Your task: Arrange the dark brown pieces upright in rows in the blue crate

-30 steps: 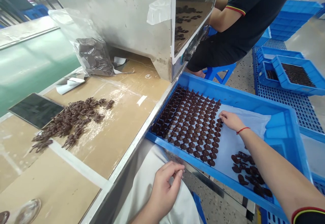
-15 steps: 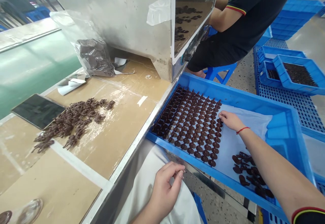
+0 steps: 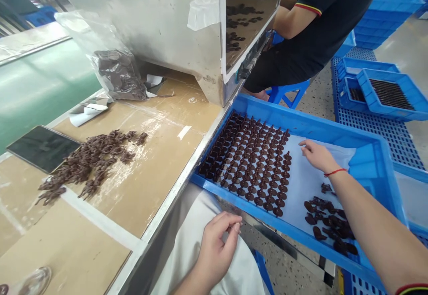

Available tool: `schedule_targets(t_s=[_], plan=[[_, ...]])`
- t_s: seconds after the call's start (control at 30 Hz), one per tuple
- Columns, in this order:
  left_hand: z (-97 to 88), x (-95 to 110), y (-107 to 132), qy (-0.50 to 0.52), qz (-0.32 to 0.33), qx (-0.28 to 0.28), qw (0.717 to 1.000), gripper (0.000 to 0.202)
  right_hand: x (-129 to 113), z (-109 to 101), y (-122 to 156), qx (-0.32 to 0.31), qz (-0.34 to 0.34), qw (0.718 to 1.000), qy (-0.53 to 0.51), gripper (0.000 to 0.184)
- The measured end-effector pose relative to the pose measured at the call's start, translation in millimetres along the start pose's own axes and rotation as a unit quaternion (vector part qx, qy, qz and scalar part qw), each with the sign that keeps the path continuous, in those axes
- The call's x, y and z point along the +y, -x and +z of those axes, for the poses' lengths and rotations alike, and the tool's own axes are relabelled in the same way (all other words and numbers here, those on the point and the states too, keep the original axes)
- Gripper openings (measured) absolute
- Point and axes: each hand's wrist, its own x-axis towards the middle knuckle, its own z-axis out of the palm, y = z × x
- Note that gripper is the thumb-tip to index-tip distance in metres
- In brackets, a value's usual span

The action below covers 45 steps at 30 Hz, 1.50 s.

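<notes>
- We're setting dark chocolate pieces (image 3: 254,161) in rows on a sheet (image 3: 310,188) in the blue tray (image 3: 301,117); the next gap seems to call for one from the loose pile (image 3: 329,226) in the tray's near right corner.
- Our right hand (image 3: 317,157) hangs open over the sheet, fingers loosely parted, holding nothing visible.
- Our left hand (image 3: 217,246), below the tray, curls thumb toward fingers; we can't tell whether it pinches anything.
- Left of the tray, a heap (image 3: 93,161) lies on the board (image 3: 160,161).
</notes>
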Motion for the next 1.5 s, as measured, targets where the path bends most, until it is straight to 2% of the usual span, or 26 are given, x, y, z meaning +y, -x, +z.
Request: schedule_targets(t_s=[0.07, 0.17, 0.27, 0.4, 0.5, 0.67, 0.83, 1.13, 1.33, 1.43, 1.5], plan=[[-0.1, -0.7, -1.3, 0.002, 0.005, 0.001, 1.000, 0.017, 22.5, -15.1, 15.9, -0.007, 0.018, 1.000, 0.018, 0.025], [1.0, -1.9, -3.5, 0.008, 0.017, -0.002, 1.000, 0.015, 52.9, -26.8, 48.7, -0.059, 0.043, 0.996, 0.053, 0.017], [2.2, -2.6, -4.5, 0.011, 0.019, -0.013, 1.000, 0.015, 68.8, -18.8, 79.4, -0.113, 0.058, 0.989, 0.081, 0.018], [2.4, -1.9, -4.5, 0.006, 0.018, -0.018, 1.000, 0.015, 68.0, 3.1, 97.2, -0.149, 0.029, 0.985, 0.083, 0.022], [1.7, -0.6, -4.3, 0.004, 0.018, -0.015, 1.000, 0.015, 60.8, 9.9, 94.0, -0.153, 0.000, 0.985, 0.073, 0.016], [0.8, 1.1, -3.1, 0.000, 0.011, -0.009, 1.000, 0.016, 53.8, 6.9, 81.4, -0.146, -0.030, 0.987, 0.051, 0.012], [0.9, 1.2, -2.3, 0.006, 0.006, -0.007, 1.000, 0.017, 56.4, 6.8, 80.7, -0.127, -0.014, 0.991, 0.038, 0.017], [1.4, -0.6, -2.9, 0.004, 0.011, -0.016, 1.000, 0.015, 53.8, 15.1, 68.3, -0.111, -0.020, 0.990, -0.079, 0.015], [2.3, -0.1, -2.3, 0.001, 0.013, -0.006, 1.000, 0.016, 76.0, 11.9, 60.5, -0.076, 0.043, 0.993, -0.078, 0.017], [1.7, -0.3, -1.4, 0.003, 0.012, -0.008, 1.000, 0.016, 84.1, 12.7, 62.6, -0.043, 0.114, 0.990, -0.064, 0.019], [1.1, -0.7, -1.3, 0.005, 0.013, -0.011, 1.000, 0.016, 83.1, 16.5, 67.6, -0.044, 0.161, 0.984, -0.059, 0.023]])
